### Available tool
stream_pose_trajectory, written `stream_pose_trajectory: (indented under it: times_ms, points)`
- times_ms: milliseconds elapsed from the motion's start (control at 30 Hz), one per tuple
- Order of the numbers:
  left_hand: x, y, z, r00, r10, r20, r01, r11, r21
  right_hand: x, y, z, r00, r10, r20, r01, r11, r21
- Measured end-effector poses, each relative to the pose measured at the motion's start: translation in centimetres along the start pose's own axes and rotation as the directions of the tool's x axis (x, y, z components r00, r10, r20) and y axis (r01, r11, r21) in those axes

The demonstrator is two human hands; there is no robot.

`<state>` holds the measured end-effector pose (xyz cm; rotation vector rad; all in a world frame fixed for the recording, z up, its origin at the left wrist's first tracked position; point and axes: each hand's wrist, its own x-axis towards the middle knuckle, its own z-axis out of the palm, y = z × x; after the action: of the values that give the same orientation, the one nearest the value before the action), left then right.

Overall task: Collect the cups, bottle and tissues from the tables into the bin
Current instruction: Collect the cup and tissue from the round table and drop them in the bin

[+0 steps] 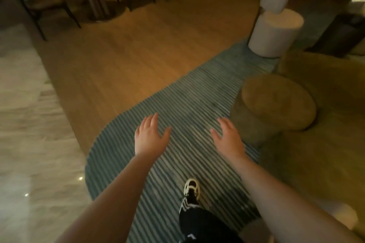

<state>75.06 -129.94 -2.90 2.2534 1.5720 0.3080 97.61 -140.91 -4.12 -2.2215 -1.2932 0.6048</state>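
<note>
Both hands are held out in front, palms down, fingers straight and spread: the left hand (pixel 149 136) and the right hand (pixel 229 137) are apart from each other and carry nothing. That free, outstretched pose looks like a walker's balance between pickups rather than a reach, since nothing lies under them but the striped rug (pixel 189 92). A black-and-white shoe (pixel 191 191) is planted on the rug below the hands, which suits someone walking. To the right stands a round olive pouf (pixel 278 100), farther off a white chair (pixel 274 25). No cups, bottle, tissues or bin can be made out; a dark table (pixel 343 33) at the far right edge may carry something pale, too blurred to tell
</note>
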Motion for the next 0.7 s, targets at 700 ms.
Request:
stream_pose_trajectory:
  times_ms: [700]
  points:
    - [60.0, 10.4, 3.4, 0.994, 0.1, 0.032, -0.101, 0.995, 0.027, 57.3, -1.7, -8.8, 0.992, 0.116, -0.049, -0.12, 0.989, -0.083]
